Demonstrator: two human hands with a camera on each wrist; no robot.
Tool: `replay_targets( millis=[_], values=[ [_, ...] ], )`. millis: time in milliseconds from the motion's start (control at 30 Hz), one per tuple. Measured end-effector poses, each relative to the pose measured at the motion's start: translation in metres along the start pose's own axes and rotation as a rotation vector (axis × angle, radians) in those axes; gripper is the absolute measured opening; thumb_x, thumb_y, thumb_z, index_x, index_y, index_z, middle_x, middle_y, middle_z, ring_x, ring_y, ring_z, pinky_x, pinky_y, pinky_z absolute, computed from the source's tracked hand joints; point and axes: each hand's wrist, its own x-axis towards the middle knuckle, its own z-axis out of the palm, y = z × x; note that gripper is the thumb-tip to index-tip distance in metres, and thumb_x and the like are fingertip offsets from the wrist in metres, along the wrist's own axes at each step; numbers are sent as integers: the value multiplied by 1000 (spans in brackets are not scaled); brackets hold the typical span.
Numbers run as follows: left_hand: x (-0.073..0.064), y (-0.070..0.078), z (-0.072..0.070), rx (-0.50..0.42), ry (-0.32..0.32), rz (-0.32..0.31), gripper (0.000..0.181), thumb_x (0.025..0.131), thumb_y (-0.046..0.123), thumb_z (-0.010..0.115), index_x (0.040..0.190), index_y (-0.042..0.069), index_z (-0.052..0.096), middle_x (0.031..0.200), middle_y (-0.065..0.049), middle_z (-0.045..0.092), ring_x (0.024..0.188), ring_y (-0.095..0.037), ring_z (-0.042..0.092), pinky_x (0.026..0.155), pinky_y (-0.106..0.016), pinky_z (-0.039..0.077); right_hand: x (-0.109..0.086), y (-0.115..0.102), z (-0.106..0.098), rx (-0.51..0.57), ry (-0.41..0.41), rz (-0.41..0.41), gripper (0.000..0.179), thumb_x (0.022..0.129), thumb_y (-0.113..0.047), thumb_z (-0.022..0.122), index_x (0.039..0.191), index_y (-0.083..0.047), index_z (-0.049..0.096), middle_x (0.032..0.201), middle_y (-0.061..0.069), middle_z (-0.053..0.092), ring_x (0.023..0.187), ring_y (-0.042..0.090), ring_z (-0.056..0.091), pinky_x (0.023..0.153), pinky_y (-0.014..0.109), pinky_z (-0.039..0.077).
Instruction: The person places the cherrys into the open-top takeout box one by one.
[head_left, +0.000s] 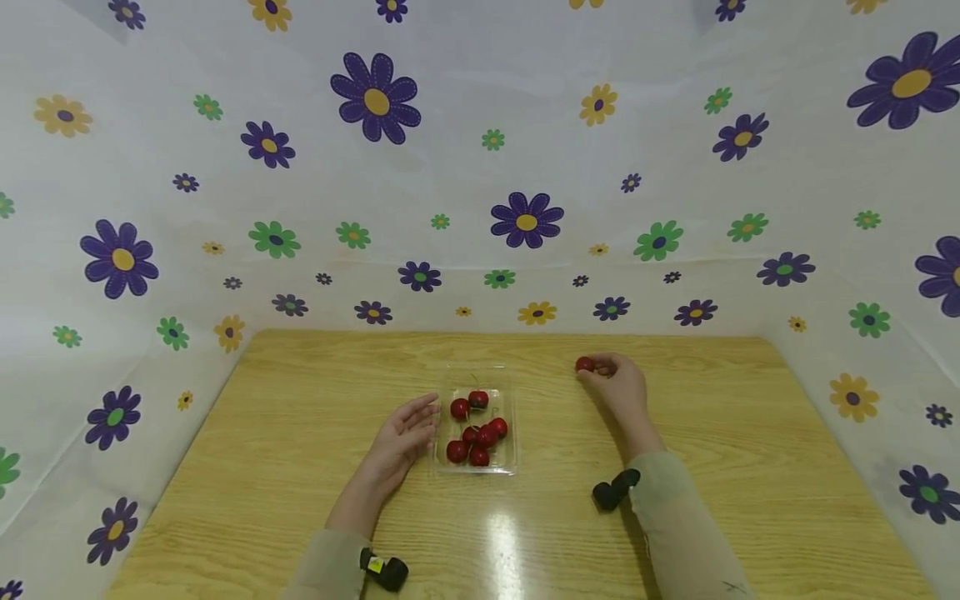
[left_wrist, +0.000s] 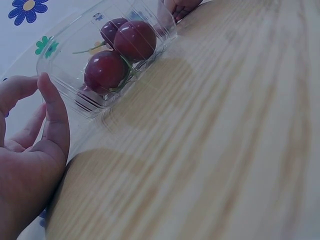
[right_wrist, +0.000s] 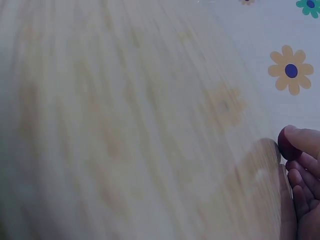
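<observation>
Several dark red cherries [head_left: 487, 436], some with green stems, lie in a clear plastic box [head_left: 512, 458] near the middle of the table. My left hand [head_left: 401, 442] is at the box's left side, fingers mostly extended and tips right at its wall. In the left wrist view, the thumb [left_wrist: 56, 117] reaches up to the rim near the cherries [left_wrist: 106, 72]. Away to the right, toward the back, my right hand [head_left: 618, 390] pinches a single cherry [head_left: 584, 364] between thumb and fingers. The right wrist view shows that cherry [right_wrist: 287, 145] low over the wood, partly covered by the thumb.
The wooden table [head_left: 300, 433] ends at the back against a white flower-printed sheet [head_left: 450, 167], which also rises on both sides. Black wrist cameras [head_left: 386, 571] are strapped at both sleeves. A bright light reflection lies on the wood in front of the box.
</observation>
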Motion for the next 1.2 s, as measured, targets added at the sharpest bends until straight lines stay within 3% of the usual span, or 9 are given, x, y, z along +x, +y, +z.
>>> replay_targets(
  millis=[333,700,967,1200],
  values=[
    [-1,-2,-1,-11,-16,34,57,102,-5,60,157,0,45,129,4,62,106,-3,64,77,-16,57,-1,1,2,-17,11,-16,40,99,-17,76,133,3,68,125,26,68,113,36,62,99,45,53],
    [1,0,-1,-2,2,-20,63,103,-8,56,161,-6,33,130,4,60,106,-2,63,77,-15,56,-3,1,2,14,4,-12,40,99,-15,76,134,3,68,126,25,67,114,35,61,100,44,52],
    [2,-1,-1,-6,-7,-2,62,103,-8,56,161,-7,34,129,4,62,106,-2,64,76,-15,56,-7,3,1,19,31,-52,38,97,-15,78,130,1,71,118,22,69,105,28,61,85,24,48],
    [2,-1,-1,-10,3,-9,61,104,-8,55,161,-7,34,127,6,62,108,-3,64,76,-16,56,-13,1,3,66,-2,-63,37,97,-16,79,129,0,72,117,21,71,102,25,63,80,17,48]
  ],
)
